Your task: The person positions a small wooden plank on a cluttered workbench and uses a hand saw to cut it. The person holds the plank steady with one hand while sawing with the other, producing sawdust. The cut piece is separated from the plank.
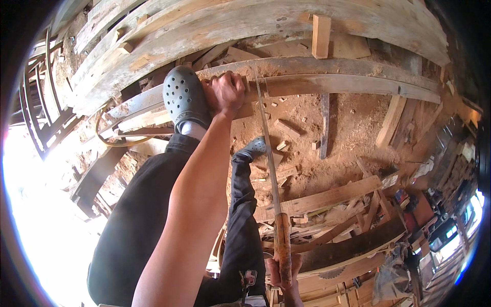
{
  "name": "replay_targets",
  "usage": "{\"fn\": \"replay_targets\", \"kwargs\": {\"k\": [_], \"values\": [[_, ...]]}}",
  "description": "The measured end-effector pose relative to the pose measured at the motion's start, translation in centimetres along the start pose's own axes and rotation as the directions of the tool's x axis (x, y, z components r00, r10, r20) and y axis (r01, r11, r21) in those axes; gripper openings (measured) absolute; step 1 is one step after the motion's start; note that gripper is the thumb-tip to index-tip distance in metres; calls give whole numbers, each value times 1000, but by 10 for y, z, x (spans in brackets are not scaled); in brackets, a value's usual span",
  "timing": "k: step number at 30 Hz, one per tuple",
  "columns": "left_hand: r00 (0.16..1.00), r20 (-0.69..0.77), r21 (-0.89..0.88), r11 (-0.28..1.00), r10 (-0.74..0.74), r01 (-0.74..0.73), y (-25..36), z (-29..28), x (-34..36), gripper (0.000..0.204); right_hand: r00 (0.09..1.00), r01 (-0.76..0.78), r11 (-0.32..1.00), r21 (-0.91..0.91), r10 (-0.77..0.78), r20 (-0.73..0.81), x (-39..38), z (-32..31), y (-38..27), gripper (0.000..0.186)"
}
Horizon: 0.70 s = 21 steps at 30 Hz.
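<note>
My left hand (pixel 228 93) grips a long wooden plank (pixel 340 84) beside my grey perforated clog (pixel 185 94), which is set on the same timber. My right hand (pixel 286 271) holds the wooden handle (pixel 281 238) of a long hand saw. Its narrow blade (pixel 266 128) runs up from the handle and crosses the plank just right of my left hand. My other clog (pixel 253 148) is lower, on the sawdust-covered floor.
Weathered curved planks (pixel 245 28) span the top, with a short upright block (pixel 320 36). Loose offcuts (pixel 286 128) and timber pieces (pixel 391 120) lie about. More boards (pixel 317 197), a dark draped cloth (pixel 391 276) and clutter are at the lower right. A yellow loop (pixel 105 135) hangs left.
</note>
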<state>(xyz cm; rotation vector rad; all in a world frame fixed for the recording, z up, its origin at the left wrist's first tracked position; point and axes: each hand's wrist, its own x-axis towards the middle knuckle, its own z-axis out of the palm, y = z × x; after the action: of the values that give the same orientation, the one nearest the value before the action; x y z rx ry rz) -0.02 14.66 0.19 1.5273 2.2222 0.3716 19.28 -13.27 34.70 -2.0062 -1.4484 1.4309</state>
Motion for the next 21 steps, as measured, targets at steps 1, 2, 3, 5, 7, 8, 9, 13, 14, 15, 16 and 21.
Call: {"fn": "replay_targets", "kwargs": {"k": [1,2,3,5,7,8,9,13,14,15,16,21], "values": [[1000,10,16,1000,10,-11,-1,-1,-1,31,1000,-4,1000,2,4,13,10,-3,-7,13],[1000,16,37,999,20,-21,-1,-1,-1,30,999,-38,998,57,38,-1,21,-3,-13,14],[999,-7,59,997,46,-46,-2,-1,-1,30,971,-239,963,126,236,34,33,-4,-20,14],[1000,7,48,999,21,-21,-2,0,-1,30,969,-241,956,165,247,-21,62,2,-23,18],[1000,-8,11,1000,10,-10,0,1,0,30,986,112,971,-209,-135,-99,96,16,-3,23],[1000,16,39,999,11,-12,0,1,-1,31,977,200,963,-183,-210,-37,113,26,11,25],[1000,16,55,998,-4,3,0,1,0,31,980,-171,960,220,143,141,119,34,23,26],[996,72,79,995,-60,54,1,-3,-3,32,964,-166,984,73,146,223,95,43,43,21],[996,71,67,996,-61,56,1,-2,-3,33,950,-144,988,-50,152,271,80,38,37,15],[1000,18,37,999,-24,23,0,-2,-1,33,978,-49,995,-87,65,198,65,33,28,11],[1000,-25,11,1000,10,-9,0,-1,-2,33,992,40,990,-138,-23,123,51,28,18,15],[999,-40,-22,1000,-11,10,-2,5,1,28,999,30,993,-114,-32,-16,2,-7,-21,18]]}}
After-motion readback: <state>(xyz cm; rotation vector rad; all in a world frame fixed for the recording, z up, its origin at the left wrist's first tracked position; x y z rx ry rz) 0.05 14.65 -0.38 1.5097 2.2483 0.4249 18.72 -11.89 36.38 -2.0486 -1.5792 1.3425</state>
